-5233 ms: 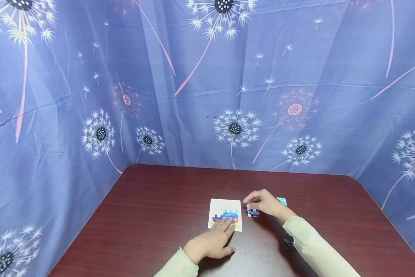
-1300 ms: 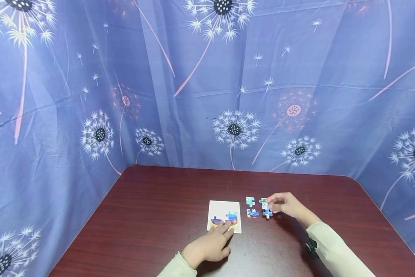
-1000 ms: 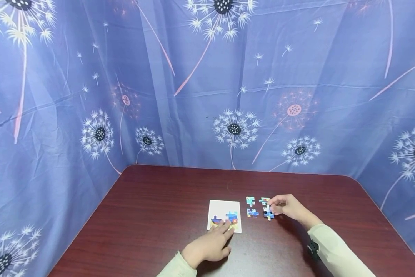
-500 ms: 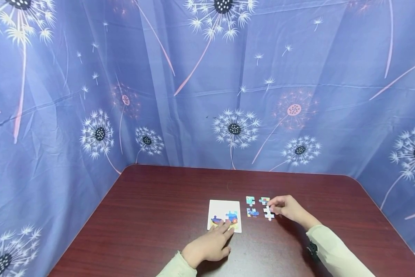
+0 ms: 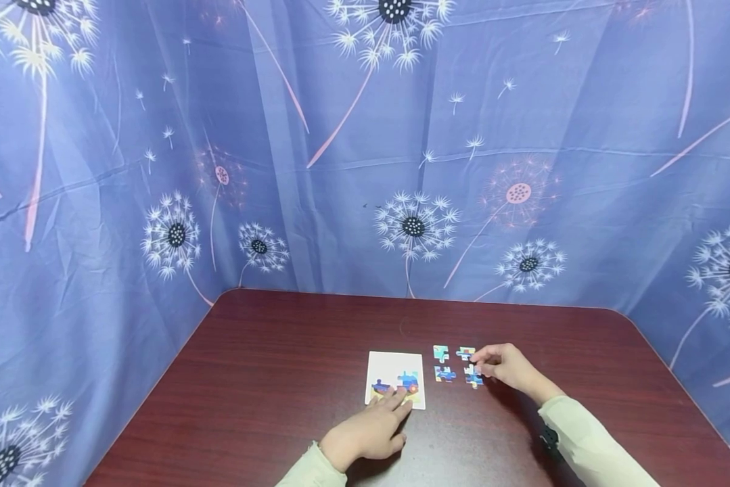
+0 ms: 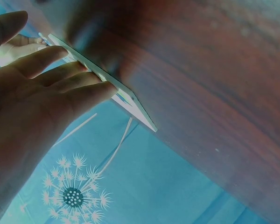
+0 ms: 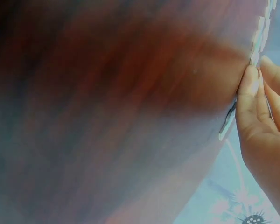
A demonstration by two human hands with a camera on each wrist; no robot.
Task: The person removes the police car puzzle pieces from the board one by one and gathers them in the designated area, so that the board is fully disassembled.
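My left hand (image 5: 367, 431) rests its fingertips on the lower edge of a white square puzzle board (image 5: 389, 362), fingers straight. A blue vehicle is partly pictured along the board's lower half; its upper half is plain white. In the left wrist view, the fingers lie across the board's edge (image 6: 142, 112). To the right, my right hand (image 5: 512, 368) pinches a jigsaw piece (image 5: 475, 381) between thumb and fingers at its right side. The fingers cover part of that piece. Close by lie more jigsaw pieces: an upper left one (image 5: 440, 354), an upper right one (image 5: 465, 353) and a lower left one (image 5: 444, 374).
All of this is on a dark red-brown wooden table (image 5: 267, 379) with rounded far corners. A blue curtain (image 5: 328, 223) with dandelion prints hangs behind and at the sides. Light glares off the table's near middle.
Over several seconds, my right hand has moved right from beside the board, and the pieces now lie in two rows. Lately the pinched piece has shifted slightly and its glare has lessened. The left hand stays.
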